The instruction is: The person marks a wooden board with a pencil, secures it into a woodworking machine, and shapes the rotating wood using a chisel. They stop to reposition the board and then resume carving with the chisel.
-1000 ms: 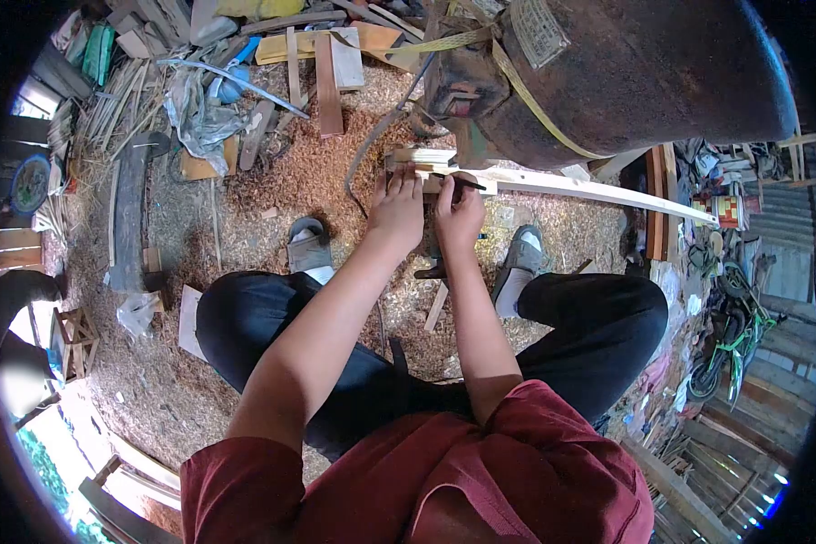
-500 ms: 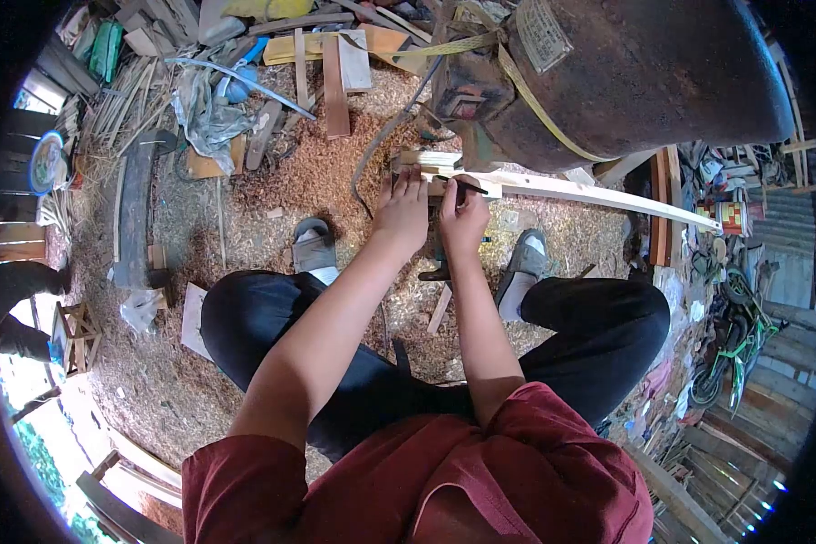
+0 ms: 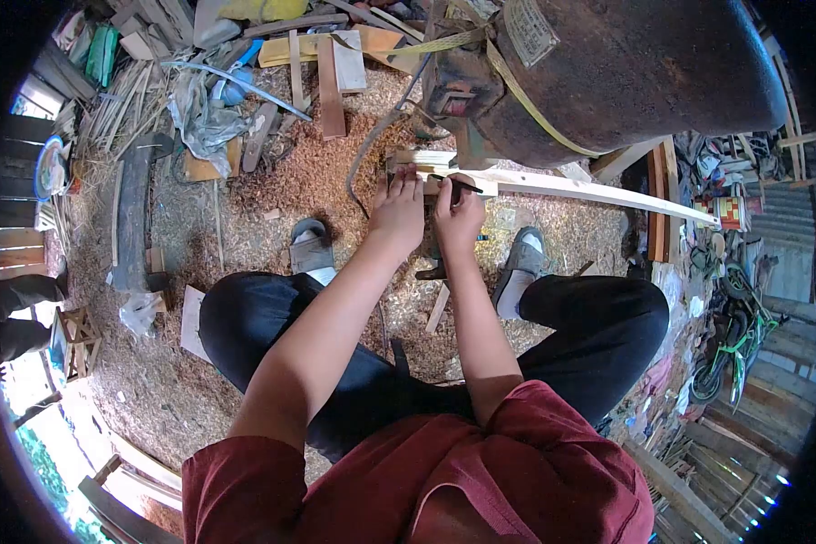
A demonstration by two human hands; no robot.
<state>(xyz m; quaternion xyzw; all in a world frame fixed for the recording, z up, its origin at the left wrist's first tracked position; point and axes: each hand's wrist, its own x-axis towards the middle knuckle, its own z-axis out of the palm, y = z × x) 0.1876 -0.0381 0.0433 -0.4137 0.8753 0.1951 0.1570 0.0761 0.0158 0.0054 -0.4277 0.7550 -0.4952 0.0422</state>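
Observation:
My left hand (image 3: 399, 214) lies over the left end of a small pale wood block (image 3: 433, 160), its fingers stretched forward on it. My right hand (image 3: 459, 219) is closed around a slim black pen (image 3: 468, 186), which slants across the wood beside the left fingers. The pen's working tip is too small to make out. A long, pale, gently curved wooden strip (image 3: 598, 189) runs from near my right hand out to the right. Both hands are in front of a large rusty machine body (image 3: 626, 77).
Wood shavings (image 3: 313, 172) cover the ground. A yellow strap (image 3: 539, 109) crosses the machine, and a grey cable (image 3: 360, 163) hangs left of the hands. A dark beam (image 3: 133, 218) lies at the left. Another person's legs (image 3: 18, 313) show at the left edge.
My right hand has shifted slightly and the pen lies at a somewhat different angle. My left hand stays on the wood. The whole view has moved slightly.

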